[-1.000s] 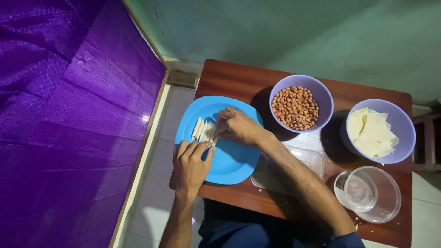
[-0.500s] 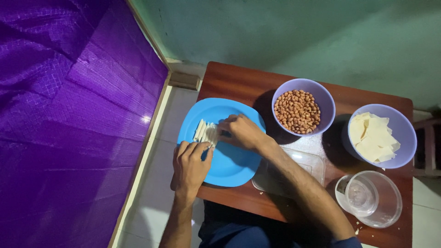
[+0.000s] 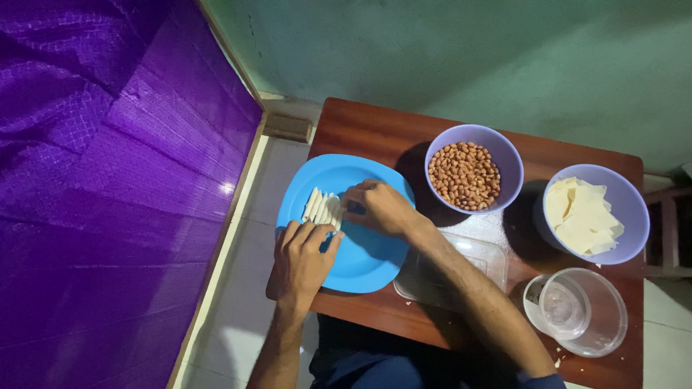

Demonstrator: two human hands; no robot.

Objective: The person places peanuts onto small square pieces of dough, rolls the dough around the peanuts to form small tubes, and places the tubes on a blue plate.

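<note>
A blue plate [image 3: 360,263] lies on the left part of a small wooden table [image 3: 375,126]. On it sits a row of several white rolled pieces [image 3: 321,209], side by side. My left hand [image 3: 306,256] rests on the plate's near left rim, its fingertips touching the near end of the rolls. My right hand [image 3: 378,209] reaches in from the right, fingers curled against the right side of the row. Whether it pinches a roll is hidden by the fingers.
A lilac bowl of peanuts [image 3: 465,176] stands behind the plate. Another lilac bowl [image 3: 595,216] with pale square sheets is at the right. A clear lidded tub [image 3: 580,310] and a clear flat tray [image 3: 450,274] are near the front. Purple cloth [image 3: 108,194] hangs left.
Both hands stay at the rolls on the plate with only slight finger shifts. The view has drifted a little.
</note>
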